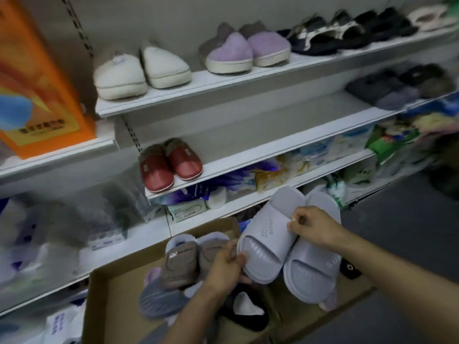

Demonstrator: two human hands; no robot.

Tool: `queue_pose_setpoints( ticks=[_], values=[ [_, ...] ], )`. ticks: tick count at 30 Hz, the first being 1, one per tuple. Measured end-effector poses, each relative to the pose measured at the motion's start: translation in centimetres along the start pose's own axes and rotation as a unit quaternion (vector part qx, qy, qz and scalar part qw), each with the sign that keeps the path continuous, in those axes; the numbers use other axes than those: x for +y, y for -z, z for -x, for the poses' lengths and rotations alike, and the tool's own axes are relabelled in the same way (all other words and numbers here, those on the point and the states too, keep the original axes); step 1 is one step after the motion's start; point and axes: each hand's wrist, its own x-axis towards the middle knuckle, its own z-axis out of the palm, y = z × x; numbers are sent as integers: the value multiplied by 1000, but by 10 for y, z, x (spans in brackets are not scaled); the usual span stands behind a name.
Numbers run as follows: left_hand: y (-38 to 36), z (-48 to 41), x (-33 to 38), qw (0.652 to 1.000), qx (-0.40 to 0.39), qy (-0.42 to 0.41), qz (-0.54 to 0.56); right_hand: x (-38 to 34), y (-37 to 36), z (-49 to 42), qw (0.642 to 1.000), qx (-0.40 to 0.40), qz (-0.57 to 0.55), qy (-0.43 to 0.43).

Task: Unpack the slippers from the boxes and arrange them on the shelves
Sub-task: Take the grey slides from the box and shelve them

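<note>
Slippers in hand: a pair of pale lilac slides (pixel 270 234) is held side by side, toes pointing up toward the shelving, just above an open cardboard box (pixel 111 294) on the floor. The left hand (pixel 227 266) grips the heel edge of the left-side slide, thumb on the footbed and fingers curled beneath. The right hand (pixel 310 227) has its fingers curled and pinches at the strap where the two slides meet (whether it has one strap or both is not clear).

Inside the box lie a pair of brown slippers (pixel 183 264) with a small panda label, a grey ribbed sole (pixel 159 301) turned upward, and a black slipper (pixel 248 311) partly under the left forearm.

On the upper shelf (pixel 223 83) stand white slippers (pixel 139 70), then purple slippers (pixel 246 50), then a row of dark slippers (pixel 347 33) toward the right. The middle shelf (pixel 273 147) carries red slippers (pixel 169 165) at its left end and grey fuzzy slippers (pixel 397 90) far to the right. An orange carton (pixel 37 83) stands on the neighbouring shelf at left. Soft packaged goods (pixel 285 170) fill the lower shelf.
</note>
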Motion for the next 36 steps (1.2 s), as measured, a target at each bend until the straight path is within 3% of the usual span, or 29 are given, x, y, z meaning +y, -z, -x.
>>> queue_pose_setpoints(
  ticks=[12,20,36],
  values=[
    [-321,-52,86,993,-104,28,37,199,255,61,993,71,95,4],
    [-448,-113,145,989,-149,14,-6,291,368,55,988,120,90,-20],
    [-737,-328,278,974,-226,-12,3,502,642,-58,976,176,104,-79]
  ],
)
